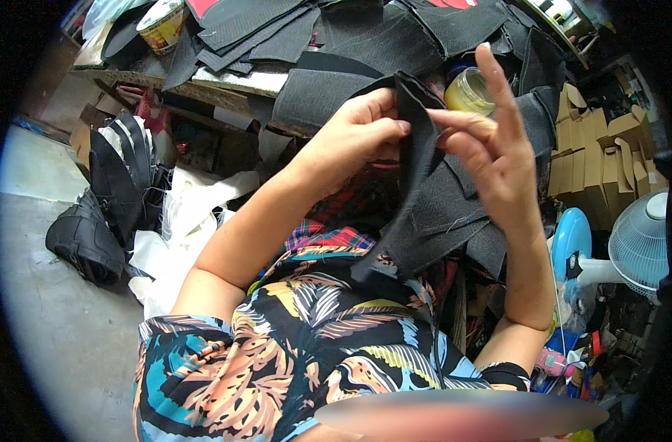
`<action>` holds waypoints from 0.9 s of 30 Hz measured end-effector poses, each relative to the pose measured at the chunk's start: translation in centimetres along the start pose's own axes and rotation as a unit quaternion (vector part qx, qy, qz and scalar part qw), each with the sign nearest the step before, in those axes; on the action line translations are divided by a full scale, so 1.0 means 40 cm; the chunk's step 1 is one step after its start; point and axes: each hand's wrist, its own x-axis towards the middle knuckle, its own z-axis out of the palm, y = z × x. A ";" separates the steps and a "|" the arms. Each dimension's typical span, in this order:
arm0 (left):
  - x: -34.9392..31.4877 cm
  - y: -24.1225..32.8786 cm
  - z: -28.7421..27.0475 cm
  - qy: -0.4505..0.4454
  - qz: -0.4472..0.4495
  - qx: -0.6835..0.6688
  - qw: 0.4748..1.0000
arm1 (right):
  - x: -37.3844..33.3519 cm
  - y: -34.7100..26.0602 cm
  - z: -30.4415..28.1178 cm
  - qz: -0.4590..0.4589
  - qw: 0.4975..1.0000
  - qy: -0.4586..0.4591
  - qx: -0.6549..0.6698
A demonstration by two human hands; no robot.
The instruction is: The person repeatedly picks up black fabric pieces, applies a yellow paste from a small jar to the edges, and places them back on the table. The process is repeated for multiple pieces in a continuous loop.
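I hold a black fabric piece (417, 199) up in front of me; it hangs down toward my lap over other black pieces. My left hand (358, 136) pinches its upper edge between thumb and fingers. My right hand (494, 151) grips the same edge from the right with thumb and middle fingers, while the index finger points straight up. Just behind the hands a small open jar of yellowish paste (469, 90) stands on the worktable's edge.
The worktable (233, 79) ahead is piled with black cut fabric pieces (365, 33), and a paper tub (161, 23) stands at its far left. Black shoe uppers (100, 214) and white cloth (196, 210) lie on the floor at left. At right are stacked cardboard boxes (586, 151) and a blue-and-white fan (642, 239).
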 end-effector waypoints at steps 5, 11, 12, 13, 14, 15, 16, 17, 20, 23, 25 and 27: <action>-0.004 0.026 0.000 0.017 -0.042 -0.049 0.998 | 0.008 0.009 -0.020 0.000 0.995 -0.014 -0.094; 0.009 0.026 0.004 0.037 -0.016 0.114 0.993 | 0.031 -0.009 -0.011 -0.095 0.976 -0.016 -0.195; 0.010 0.027 0.002 0.029 -0.020 0.107 0.994 | 0.036 -0.011 -0.018 -0.095 0.960 -0.009 -0.264; 0.011 0.027 0.001 0.010 -0.005 0.100 0.995 | 0.041 -0.012 -0.026 -0.115 0.942 -0.033 -0.315; 0.010 0.029 -0.001 0.009 -0.011 0.105 0.994 | 0.046 -0.009 -0.029 -0.136 0.921 -0.046 -0.362; 0.007 0.031 0.000 0.008 -0.017 0.116 0.993 | 0.049 -0.007 -0.035 -0.153 0.900 -0.055 -0.405; 0.002 0.035 -0.001 0.007 -0.027 0.120 0.992 | 0.053 -0.001 -0.031 -0.156 0.879 -0.063 -0.445; -0.004 0.040 -0.001 0.007 -0.036 0.130 0.991 | 0.054 0.002 -0.034 -0.152 0.876 -0.049 -0.456; -0.019 0.053 0.004 0.029 -0.050 0.129 0.990 | 0.055 0.005 -0.041 -0.132 0.856 -0.047 -0.497; -0.020 0.062 0.007 0.032 -0.068 0.118 0.990 | 0.055 0.002 -0.038 -0.155 0.901 -0.003 -0.406; -0.019 0.066 0.009 0.018 -0.048 0.137 0.989 | 0.058 0.004 -0.032 -0.198 0.893 -0.020 -0.403; -0.022 0.067 0.008 -0.003 0.009 0.177 0.984 | 0.061 0.013 -0.019 -0.219 0.870 -0.040 -0.441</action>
